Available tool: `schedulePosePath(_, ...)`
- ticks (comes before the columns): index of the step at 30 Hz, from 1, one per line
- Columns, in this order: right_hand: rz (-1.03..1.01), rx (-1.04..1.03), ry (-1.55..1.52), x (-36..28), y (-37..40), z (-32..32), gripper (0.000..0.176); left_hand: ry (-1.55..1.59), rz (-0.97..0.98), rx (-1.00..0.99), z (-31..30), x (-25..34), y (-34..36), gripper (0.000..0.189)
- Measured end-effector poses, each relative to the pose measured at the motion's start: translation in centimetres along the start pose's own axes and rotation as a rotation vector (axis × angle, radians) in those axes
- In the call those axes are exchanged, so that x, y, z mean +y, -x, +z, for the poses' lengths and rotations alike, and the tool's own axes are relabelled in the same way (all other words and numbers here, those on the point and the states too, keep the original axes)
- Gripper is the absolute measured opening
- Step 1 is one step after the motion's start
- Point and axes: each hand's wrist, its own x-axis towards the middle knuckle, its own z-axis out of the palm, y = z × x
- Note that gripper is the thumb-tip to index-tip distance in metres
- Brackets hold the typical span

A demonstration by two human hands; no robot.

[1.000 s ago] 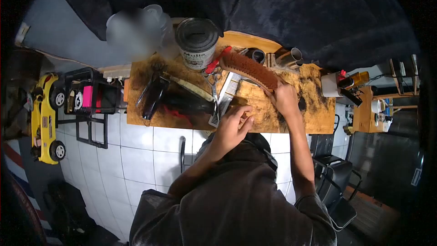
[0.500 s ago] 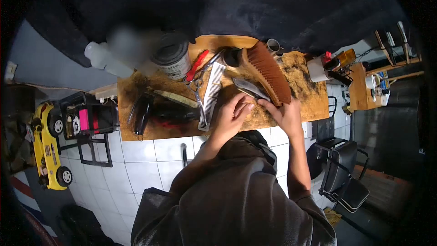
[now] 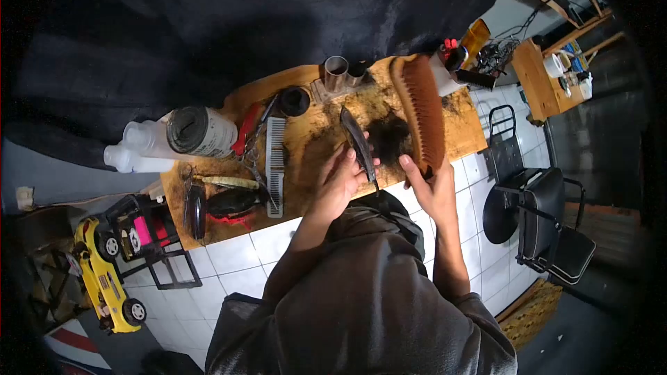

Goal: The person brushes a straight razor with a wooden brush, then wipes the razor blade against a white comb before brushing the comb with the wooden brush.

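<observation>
My left hand (image 3: 340, 184) is closed around a dark-handled straight razor (image 3: 358, 142), which points up and slightly left over the table. In my right hand (image 3: 436, 191) is a large brush (image 3: 422, 107) with long brown bristles, held upright by its lower end. The two hands are apart, both above the front of the wooden table (image 3: 313, 160). Left of the razor lies a pale comb (image 3: 275, 167), with metal scissors (image 3: 256, 156) beside it. Dark hair clippings (image 3: 389, 137) are scattered on the wood between the razor and the brush.
A can (image 3: 201, 132), plastic bottles (image 3: 142, 149) and black clippers (image 3: 233, 201) occupy the table's left part. Metal cups (image 3: 336, 73) stand at the back; a white container (image 3: 445, 75) is at back right. A black chair (image 3: 542, 208) stands right, a yellow toy car (image 3: 108, 278) left.
My hands have moved apart. The razor, earlier between both hands, is now in my left hand alone and more upright. The brush has also turned more upright. The camera view has shifted.
</observation>
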Motion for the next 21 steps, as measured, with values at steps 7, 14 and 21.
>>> schedulePosePath(7, -0.164, -0.079, -0.225, 4.2, 3.1, -1.4, 0.054, -0.032, -0.135, 0.04, -0.3, 0.9, 0.8, 0.048)
schedulePosePath(14, -0.431, -0.276, 0.249, 1.4, 4.1, -2.0, 0.041, 0.174, -0.148, -0.059, -1.9, 0.8, 3.3, 0.041)
schedulePosePath(21, -0.333, 0.212, 0.523, 2.9, 0.7, -4.1, 0.042, -0.072, -0.337, 0.037, 0.4, 1.8, 3.4, 0.041)
